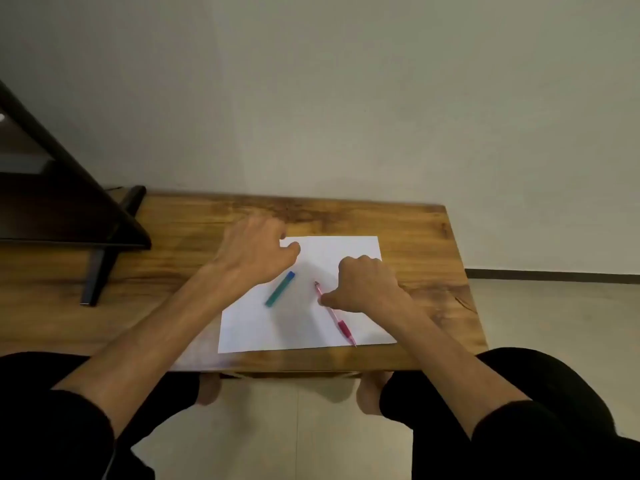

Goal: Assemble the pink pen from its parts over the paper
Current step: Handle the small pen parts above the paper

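The pink pen [341, 323] lies diagonally on the white paper [277, 327], its tip pointing toward the near right corner. My right hand [367, 285] is curled into a loose fist beside it, and the thumb tip touches the middle of the pen's barrel. The pen stays flat on the sheet. My left hand [252, 251] hovers over the paper's far left corner with its fingers bent downward and the thumb apart. I see nothing in it. A teal pen [280, 289] with a blue end lies on the paper between my hands.
The paper sits on a low wooden table [180, 271] whose far edge meets the wall. A dark stand [100, 258] with a slanted leg occupies the table's left side. My knees and feet are at the near edge.
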